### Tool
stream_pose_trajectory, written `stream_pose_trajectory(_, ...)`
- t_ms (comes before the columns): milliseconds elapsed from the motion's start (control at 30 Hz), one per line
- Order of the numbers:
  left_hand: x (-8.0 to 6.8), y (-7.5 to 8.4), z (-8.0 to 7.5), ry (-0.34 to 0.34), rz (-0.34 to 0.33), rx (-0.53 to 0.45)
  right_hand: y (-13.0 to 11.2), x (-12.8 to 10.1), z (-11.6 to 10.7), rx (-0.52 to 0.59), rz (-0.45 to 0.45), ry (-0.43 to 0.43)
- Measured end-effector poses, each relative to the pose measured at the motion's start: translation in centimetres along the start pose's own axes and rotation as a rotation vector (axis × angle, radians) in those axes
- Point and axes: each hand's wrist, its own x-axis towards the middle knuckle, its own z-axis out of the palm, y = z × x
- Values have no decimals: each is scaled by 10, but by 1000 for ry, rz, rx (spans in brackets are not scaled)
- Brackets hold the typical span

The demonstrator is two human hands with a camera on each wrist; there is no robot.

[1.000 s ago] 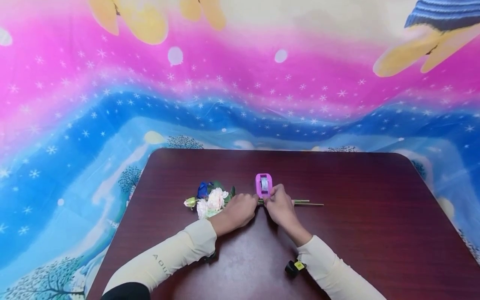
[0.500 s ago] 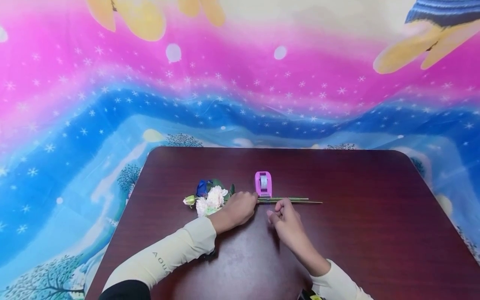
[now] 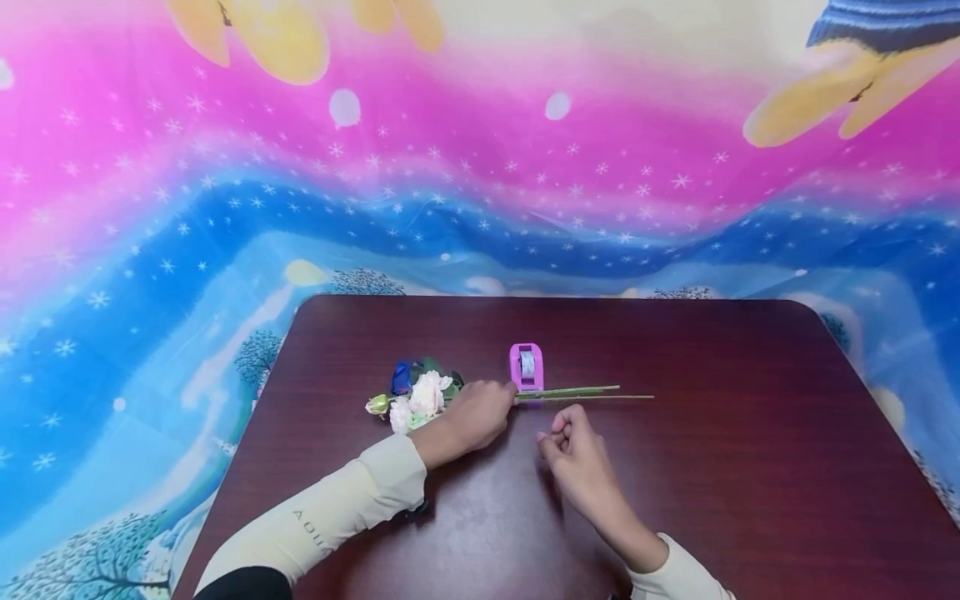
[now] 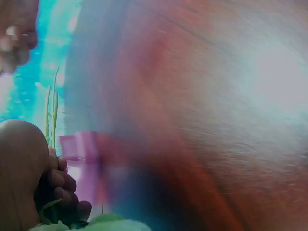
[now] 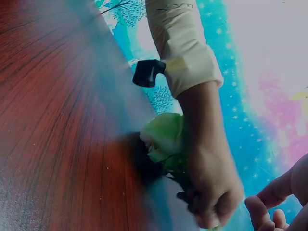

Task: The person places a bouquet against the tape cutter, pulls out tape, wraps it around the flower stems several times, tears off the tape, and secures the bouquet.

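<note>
- Looking through the head camera, I see the left hand (image 3: pixel 474 417) lying on the dark red surface (image 3: pixel 712 467), its fingers curled around the green stems (image 3: pixel 577 392) of a small bunch of flowers (image 3: pixel 420 396).
- In the left wrist view the fingers (image 4: pixel 65 185) are wrapped closed around the stems (image 4: pixel 50 115), and the thin green ends stick out beyond the hand.
- The flower heads, white and pale pink with one blue bloom, lie on the surface to the left of the left hand; the stems point to the right and reach past a pink tape dispenser (image 3: pixel 527 367).
- The dispenser stands just behind the stems, close to the left hand's knuckles; I cannot tell if the stems touch it.
- The right hand (image 3: pixel 573 446) is near the stems but apart from them, on the near side, a little right of the left hand.
- Its fingers are loosely curled, with thumb and forefinger close together; I see nothing held between them, though it is too small for me to be sure.
- In the right wrist view the left hand (image 5: pixel 211 187) grips beside a green and white bloom (image 5: pixel 166 137), and a cream sleeve (image 5: pixel 180 43) covers the forearm.
- A colourful cloth (image 3: pixel 150 250) with stars hangs behind the surface.
</note>
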Motion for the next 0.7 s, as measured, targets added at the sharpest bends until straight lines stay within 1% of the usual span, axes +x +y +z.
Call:
stream_pose_trajectory(67, -1, 1, -8, 0, -3, -20, -1, 0, 0, 4, -3, 8)
stream_pose_trajectory(167, -4, 4, -18, -23, -6, -40, -2, 0, -1, 11, 3, 15)
stream_pose_trajectory(333, -7, 10, -23, -76, 3, -68, -4, 1, -2, 17, 15, 1)
stream_pose_trajectory(533, -8, 12, -29, -74, 5, -69, -4, 2, -2, 19, 12, 18)
stream_pose_trajectory(600, -7, 11, -33, -70, -5, -68, -3, 2, -1, 20, 13, 17)
stream_pose_trajectory(700, -5, 9, -40, -74, -25, -95, -1, 2, 1, 20, 9, 19)
